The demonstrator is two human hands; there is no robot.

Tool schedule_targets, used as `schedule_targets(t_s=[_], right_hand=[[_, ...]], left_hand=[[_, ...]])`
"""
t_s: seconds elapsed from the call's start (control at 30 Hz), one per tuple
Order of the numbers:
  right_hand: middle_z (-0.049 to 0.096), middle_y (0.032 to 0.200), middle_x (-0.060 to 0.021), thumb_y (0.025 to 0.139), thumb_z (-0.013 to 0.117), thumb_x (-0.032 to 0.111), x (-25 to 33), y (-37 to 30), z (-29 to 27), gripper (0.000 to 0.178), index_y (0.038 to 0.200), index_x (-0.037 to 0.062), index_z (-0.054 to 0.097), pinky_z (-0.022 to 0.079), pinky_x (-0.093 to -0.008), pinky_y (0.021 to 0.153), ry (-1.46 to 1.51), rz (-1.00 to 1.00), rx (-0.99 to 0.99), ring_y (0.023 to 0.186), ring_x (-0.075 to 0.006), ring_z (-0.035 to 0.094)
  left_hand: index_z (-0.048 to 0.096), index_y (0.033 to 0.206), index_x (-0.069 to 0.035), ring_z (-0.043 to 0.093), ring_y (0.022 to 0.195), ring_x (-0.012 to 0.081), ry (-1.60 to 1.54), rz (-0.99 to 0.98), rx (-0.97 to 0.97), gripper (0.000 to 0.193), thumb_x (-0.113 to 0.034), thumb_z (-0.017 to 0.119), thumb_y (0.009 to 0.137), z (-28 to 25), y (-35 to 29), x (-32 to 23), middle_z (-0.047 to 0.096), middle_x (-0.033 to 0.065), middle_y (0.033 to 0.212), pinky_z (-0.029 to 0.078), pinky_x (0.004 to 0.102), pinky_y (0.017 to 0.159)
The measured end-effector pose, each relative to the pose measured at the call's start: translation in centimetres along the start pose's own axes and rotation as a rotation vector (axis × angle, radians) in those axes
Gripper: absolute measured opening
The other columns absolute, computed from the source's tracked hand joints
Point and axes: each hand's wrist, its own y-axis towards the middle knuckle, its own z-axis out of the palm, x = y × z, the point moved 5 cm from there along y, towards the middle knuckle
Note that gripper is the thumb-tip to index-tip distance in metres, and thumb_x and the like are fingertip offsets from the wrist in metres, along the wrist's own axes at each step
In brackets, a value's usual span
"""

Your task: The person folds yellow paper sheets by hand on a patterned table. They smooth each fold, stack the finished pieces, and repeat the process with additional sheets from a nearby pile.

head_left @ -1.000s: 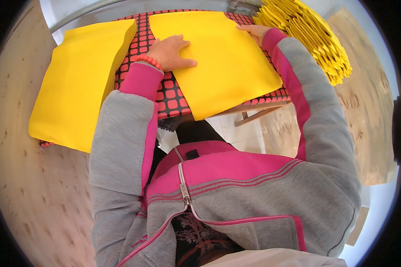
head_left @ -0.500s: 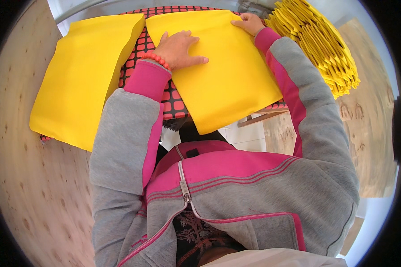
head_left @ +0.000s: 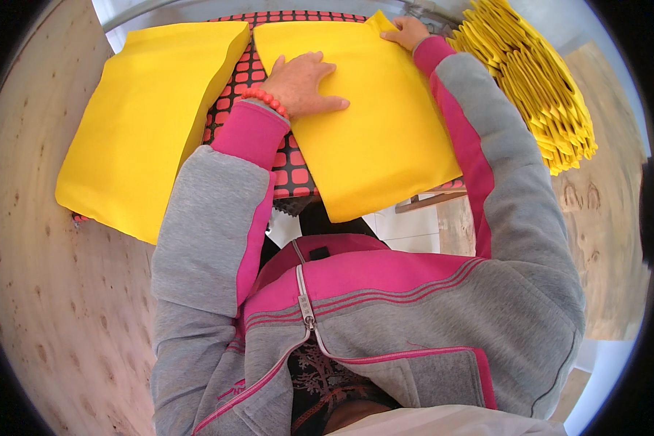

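A flat piece of yellow cloth [head_left: 378, 145], possibly folded, lies in front of me, its near end hanging over the table's edge. My left hand [head_left: 305, 86] rests on its left part, fingers spread and palm down, with a red bead bracelet at the wrist. At the far right corner, my right hand [head_left: 405, 33] pinches the cloth, and a small peak of the corner stands up beside the fingers. To the left of my left hand lies a thick, flat stack of yellow cloth [head_left: 149, 120].
A table with a red-and-black checked cover [head_left: 294, 176] lies under the cloth. Beyond my right arm rises a tall pile of folded yellow cloth pieces [head_left: 541, 94]. Wooden boards [head_left: 22, 240] flank both sides, and a metal rail [head_left: 152, 11] runs behind the table.
My right hand has pulled the cloth's far right corner up into a peak. My left hand stays spread in the same place on the cloth. The whole view has shifted slightly.
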Motion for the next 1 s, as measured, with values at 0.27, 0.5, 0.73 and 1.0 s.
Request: schedule_targets(t_s=[0.27, 0.5, 0.73, 1.0], right_hand=[[0.074, 0.106, -0.0140, 0.097, 0.069, 0.037, -2.7, -1.8, 0.4, 0.036, 0.117, 0.0075, 0.069, 0.057, -0.0378, 0.075, 0.267, 0.151, -0.039, 0.092, -0.0273, 0.072], [0.074, 0.106, -0.0086, 0.096, 0.072, 0.038, -5.3, -2.1, 2.1, 0.041, 0.115, 0.0025, 0.068, 0.057, -0.0364, 0.074, 1.050, 0.317, 0.373, 0.084, -0.0179, 0.070], [0.074, 0.104, -0.0123, 0.087, 0.077, 0.037, 0.1, -2.8, 0.8, 0.039, 0.115, 0.0102, 0.071, 0.057, -0.0392, 0.081, -0.387, -0.402, -0.351, 0.089, -0.0223, 0.072], [0.075, 0.112, -0.0121, 0.094, 0.074, 0.035, -7.2, -2.3, 2.8, 0.044, 0.124, 0.0024, 0.069, 0.059, -0.0362, 0.084, 0.993, 0.463, 0.334, 0.096, -0.0215, 0.074]], left_hand=[[0.062, 0.139, -0.011, 0.047, 0.140, 0.0314, 0.030, -0.032, -0.061, 0.079, -0.064, 0.068, 0.081, 0.7, 0.2, 0.3, 0.052, 0.0162, 0.148, 0.030, 0.0606, 0.117], [0.056, 0.145, -0.005, 0.040, 0.147, 0.0377, 0.008, -0.023, 0.023, 0.085, -0.066, 0.064, 0.087, 0.1, 0.1, 0.2, 0.044, 0.0222, 0.157, 0.023, 0.0611, 0.121], [0.056, 0.146, -0.005, 0.040, 0.147, 0.0374, 0.028, -0.025, 0.030, 0.086, -0.067, 0.064, 0.087, 0.0, 0.0, 0.1, 0.044, 0.0224, 0.157, 0.024, 0.0609, 0.120], [0.058, 0.143, -0.006, 0.044, 0.144, 0.0370, 0.048, -0.006, -0.005, 0.083, -0.066, 0.064, 0.087, 0.1, 0.1, 0.1, 0.047, 0.0221, 0.154, 0.028, 0.0573, 0.120]])
